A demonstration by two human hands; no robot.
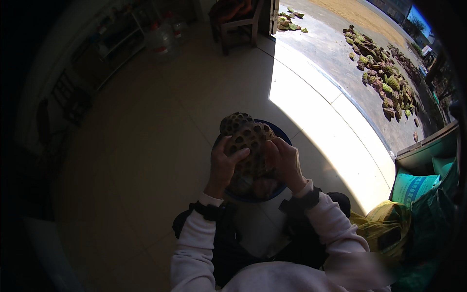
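Both hands grip a brown lotus seed pod (245, 138) above a blue basin (282, 138) on the tiled floor: left hand (224, 165) fingers closed around its side, right hand (284, 163) fingers pinching its edge, apparently prying seeds out.

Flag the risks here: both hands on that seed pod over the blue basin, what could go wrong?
1. The lotus seed pod is held up over the blue basin by the left hand and right hand; a slipped grip could drop it past the rim onto the tiled floor.
2. Seeds prised out may bounce clear of the basin.
3. The hands work in shade beside a glaring sunlit strip, so small holes are likely hard to see.
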